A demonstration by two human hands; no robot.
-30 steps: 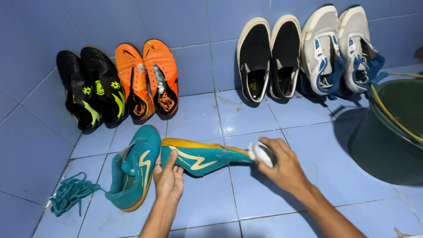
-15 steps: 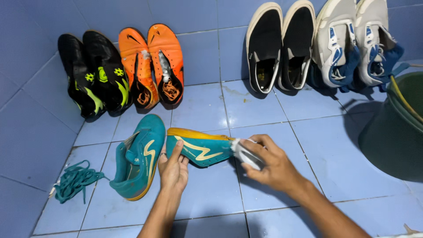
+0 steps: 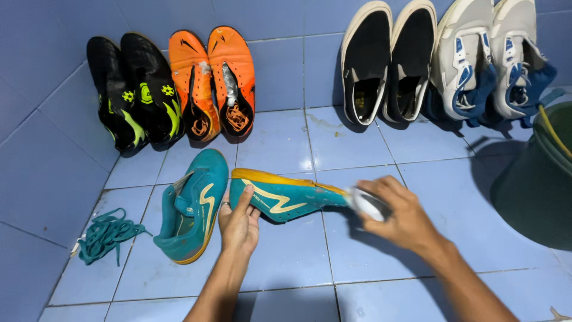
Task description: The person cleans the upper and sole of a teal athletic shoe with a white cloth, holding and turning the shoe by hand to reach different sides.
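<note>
A teal shoe with a yellow sole [image 3: 286,197] lies on its side on the blue tiled floor. My left hand [image 3: 238,222] grips its toe end, a ring on one finger. My right hand [image 3: 398,213] holds a small white object [image 3: 364,203] against the shoe's heel end; what it is cannot be told. The matching teal shoe [image 3: 192,207] lies just left of my left hand, opening up, without a lace.
A bundle of teal laces [image 3: 106,234] lies at the left. Against the wall lean black-and-green shoes [image 3: 134,92], orange shoes [image 3: 214,83], black-and-white slip-ons [image 3: 390,62] and white-and-blue sneakers [image 3: 491,59]. A green bucket [image 3: 539,179] stands at the right.
My right hand with the white object has slid along the heel end of the shoe. My left hand keeps its grip on the toe. The view has shifted slightly.
</note>
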